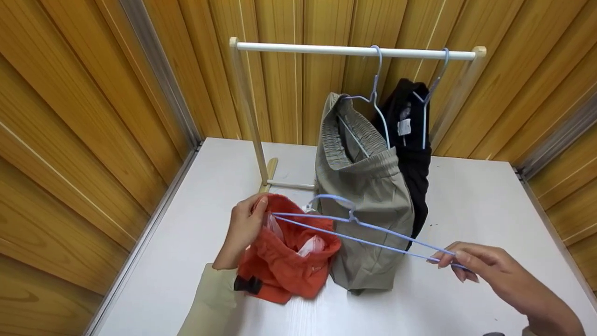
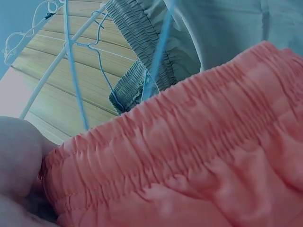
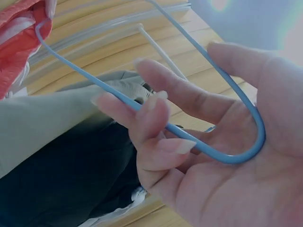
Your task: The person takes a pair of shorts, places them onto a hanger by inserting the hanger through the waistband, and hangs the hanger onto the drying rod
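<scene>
My left hand [image 1: 246, 219] pinches the elastic waistband of red-orange shorts [image 1: 289, 261], whose opening faces up and shows white lining. In the left wrist view the gathered waistband [image 2: 156, 146] runs across from the hand. A blue wire hanger [image 1: 382, 228] stretches between my hands, its far end inside the waistband by the left fingers and its hook up. The near end lies in my right hand [image 1: 485, 266], with thumb and fingers curled on the wire. The right wrist view shows the hanger's rounded corner [image 3: 236, 158] against the palm.
Behind the hands stands a rack with a white rail [image 1: 317, 48]. Khaki trousers [image 1: 368, 186] hang there on a blue hanger, with a black garment [image 1: 415, 172] to their right. The white table [image 1: 182, 224] meets wood-panelled walls [image 1: 93, 93] on its sides.
</scene>
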A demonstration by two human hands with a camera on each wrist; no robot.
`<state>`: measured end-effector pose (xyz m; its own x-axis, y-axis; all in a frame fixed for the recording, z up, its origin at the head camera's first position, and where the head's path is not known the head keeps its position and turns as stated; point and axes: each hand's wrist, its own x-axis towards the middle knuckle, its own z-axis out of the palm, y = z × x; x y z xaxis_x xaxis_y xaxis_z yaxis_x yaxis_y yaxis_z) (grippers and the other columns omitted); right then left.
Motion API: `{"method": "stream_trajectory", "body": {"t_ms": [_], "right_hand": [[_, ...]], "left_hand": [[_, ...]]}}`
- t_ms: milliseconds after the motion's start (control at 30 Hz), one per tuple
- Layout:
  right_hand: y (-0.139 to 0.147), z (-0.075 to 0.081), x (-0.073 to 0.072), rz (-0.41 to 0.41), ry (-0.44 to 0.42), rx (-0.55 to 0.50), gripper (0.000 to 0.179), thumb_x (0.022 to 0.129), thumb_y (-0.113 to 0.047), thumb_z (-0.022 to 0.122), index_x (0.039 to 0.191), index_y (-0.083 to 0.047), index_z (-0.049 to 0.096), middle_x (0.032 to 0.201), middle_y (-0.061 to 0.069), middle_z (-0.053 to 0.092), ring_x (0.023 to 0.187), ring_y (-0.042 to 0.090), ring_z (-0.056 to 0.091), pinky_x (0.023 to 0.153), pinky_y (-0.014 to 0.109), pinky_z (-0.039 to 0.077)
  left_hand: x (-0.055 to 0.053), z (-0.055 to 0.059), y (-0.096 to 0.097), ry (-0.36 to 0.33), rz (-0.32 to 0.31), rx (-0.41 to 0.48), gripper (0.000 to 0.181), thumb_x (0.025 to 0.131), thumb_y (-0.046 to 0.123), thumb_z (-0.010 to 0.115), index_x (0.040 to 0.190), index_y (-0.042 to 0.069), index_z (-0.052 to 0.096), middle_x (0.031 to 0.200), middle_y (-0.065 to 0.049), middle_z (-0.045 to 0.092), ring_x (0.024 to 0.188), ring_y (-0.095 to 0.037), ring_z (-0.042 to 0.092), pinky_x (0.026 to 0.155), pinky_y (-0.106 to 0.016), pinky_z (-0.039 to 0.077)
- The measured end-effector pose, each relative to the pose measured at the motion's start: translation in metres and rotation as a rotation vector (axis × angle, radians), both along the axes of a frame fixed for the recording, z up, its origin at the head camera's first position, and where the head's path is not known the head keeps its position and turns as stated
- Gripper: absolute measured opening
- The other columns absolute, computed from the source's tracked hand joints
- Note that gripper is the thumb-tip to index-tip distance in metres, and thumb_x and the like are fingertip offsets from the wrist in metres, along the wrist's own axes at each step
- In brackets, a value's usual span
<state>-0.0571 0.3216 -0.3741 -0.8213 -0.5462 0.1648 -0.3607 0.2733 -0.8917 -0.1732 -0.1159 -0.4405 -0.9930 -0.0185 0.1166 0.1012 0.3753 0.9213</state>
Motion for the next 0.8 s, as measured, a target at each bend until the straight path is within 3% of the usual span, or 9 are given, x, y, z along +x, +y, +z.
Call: {"method": "stream_trajectory", "body": {"t_ms": [167, 300, 400, 633, 800], "right_hand": [[-0.002, -0.007, -0.002, 0.04, 0.0, 0.017, 0.037, 0.099, 0.012, 0.029, 0.107, -0.002, 0.063, 0.095, 0.001, 0.065, 0.071, 0.019, 0.046, 0.058, 0.031, 0.037], [-0.004, -0.014, -0.005, 0.037, -0.024, -0.017, 0.037, 0.099, 0.011, 0.028, 0.106, 0.001, 0.063, 0.093, 0.001, 0.065, 0.071, 0.018, 0.047, 0.057, 0.033, 0.035], [-0.007, -0.016, -0.006, 0.018, -0.05, -0.023, 0.036, 0.101, 0.008, 0.029, 0.107, 0.001, 0.063, 0.088, 0.001, 0.062, 0.07, 0.018, 0.047, 0.057, 0.033, 0.036], [-0.02, -0.02, -0.008, 0.003, -0.081, -0.017, 0.034, 0.102, 0.003, 0.03, 0.104, 0.001, 0.064, 0.087, -0.001, 0.06, 0.069, 0.018, 0.049, 0.058, 0.032, 0.038], [-0.03, -0.025, -0.012, 0.035, -0.099, -0.048, 0.035, 0.103, 0.003, 0.029, 0.103, 0.001, 0.064, 0.088, -0.006, 0.059, 0.068, 0.021, 0.048, 0.057, 0.032, 0.038]], "left_hand": [[0.002, -0.001, 0.002, -0.019, -0.038, 0.019, 0.026, 0.101, 0.023, 0.05, 0.117, 0.014, 0.068, 0.101, -0.009, 0.07, 0.089, -0.02, 0.06, 0.081, -0.033, 0.054], [0.012, 0.017, 0.007, 0.001, -0.111, 0.034, 0.028, 0.102, 0.017, 0.048, 0.118, 0.005, 0.066, 0.102, -0.017, 0.07, 0.089, -0.025, 0.062, 0.082, -0.037, 0.054], [0.02, 0.033, 0.01, -0.001, -0.158, 0.054, 0.028, 0.102, 0.011, 0.046, 0.119, -0.002, 0.064, 0.109, -0.023, 0.068, 0.095, -0.035, 0.064, 0.088, -0.048, 0.053], [0.022, 0.033, 0.013, -0.027, -0.209, 0.089, 0.028, 0.102, 0.01, 0.045, 0.12, -0.002, 0.063, 0.112, -0.024, 0.067, 0.101, -0.041, 0.065, 0.09, -0.053, 0.052], [0.016, 0.019, 0.013, -0.057, -0.269, 0.134, 0.029, 0.103, 0.012, 0.044, 0.123, 0.001, 0.061, 0.116, -0.023, 0.066, 0.103, -0.043, 0.064, 0.09, -0.054, 0.051]]}}
